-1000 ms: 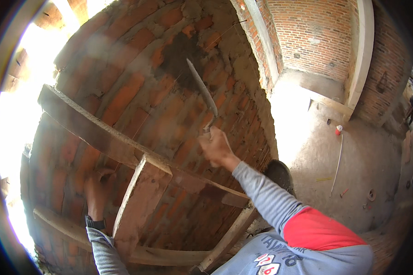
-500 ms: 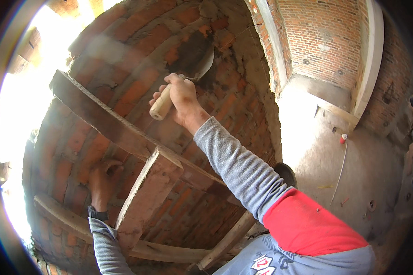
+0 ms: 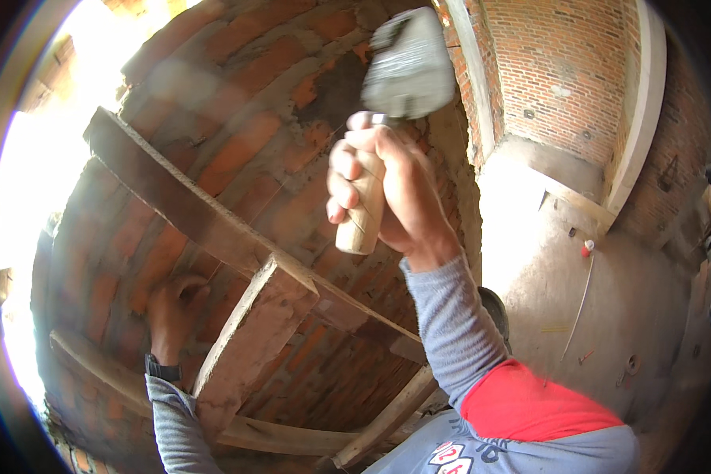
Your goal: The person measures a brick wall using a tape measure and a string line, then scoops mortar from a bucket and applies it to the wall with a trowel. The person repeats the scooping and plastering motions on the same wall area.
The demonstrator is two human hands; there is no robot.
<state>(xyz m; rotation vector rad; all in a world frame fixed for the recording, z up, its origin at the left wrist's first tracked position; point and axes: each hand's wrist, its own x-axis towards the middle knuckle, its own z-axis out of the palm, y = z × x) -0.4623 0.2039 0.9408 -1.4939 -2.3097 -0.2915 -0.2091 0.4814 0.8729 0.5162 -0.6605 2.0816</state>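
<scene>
My right hand (image 3: 399, 174) is closed around the wooden handle of a trowel (image 3: 409, 67), its grey blade pointing up and blurred by motion. The trowel is raised in front of a curved brick surface (image 3: 249, 150) with rough mortar joints and a dark wet-looking mortar patch. At the lower left, my left hand (image 3: 168, 312) rests against the bricks in shade, below a curved wooden rib (image 3: 182, 207). Its thumb curves away from the palm, and the fingertips are hard to make out. A dark watch (image 3: 163, 368) sits on that wrist.
A wooden post (image 3: 241, 340) meets the rib between my arms. A lower curved timber (image 3: 292, 436) and a slanting timber (image 3: 391, 415) cross below. Part of a dark round object (image 3: 494, 308) shows behind my right sleeve. A brick wall (image 3: 545, 75) and a grey floor (image 3: 592, 300) lie to the right.
My right hand has swung right, away from the brick surface, and the trowel's blade has turned so its broad face shows. My left hand keeps its place on the bricks.
</scene>
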